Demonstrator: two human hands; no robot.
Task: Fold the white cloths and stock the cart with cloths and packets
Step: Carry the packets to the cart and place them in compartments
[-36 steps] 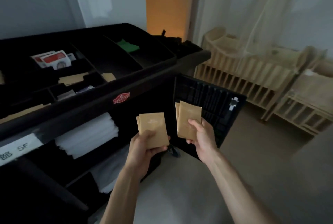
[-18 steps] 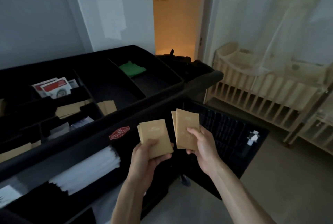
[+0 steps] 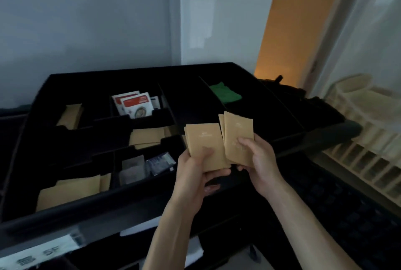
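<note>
My left hand [image 3: 195, 174] grips a small stack of tan paper packets [image 3: 205, 139], and my right hand [image 3: 258, 159] grips a second stack of tan packets [image 3: 237, 128]. Both stacks are upright, side by side, over the front edge of the black cart's top tray [image 3: 152, 191]. The tray is split into compartments. More tan packets lie in a middle compartment [image 3: 147, 138], at the front left [image 3: 69, 189] and at the back left [image 3: 70, 115]. White cloths [image 3: 138, 229] show on the shelf below, mostly hidden by my left forearm.
Red-and-white packets [image 3: 135, 104] stand in a back compartment, clear sachets [image 3: 147, 165] lie near the front, and a green cloth [image 3: 226, 93] sits at the back right. The cart's handle [image 3: 332, 137] juts right. A wooden cot [image 3: 360, 130] stands right, with an orange doorway [image 3: 288, 26] behind.
The view has tilted up and closer to the cart's top tray. Both hands have risen with their packets from beside the cart's open door to over the tray's front edge.
</note>
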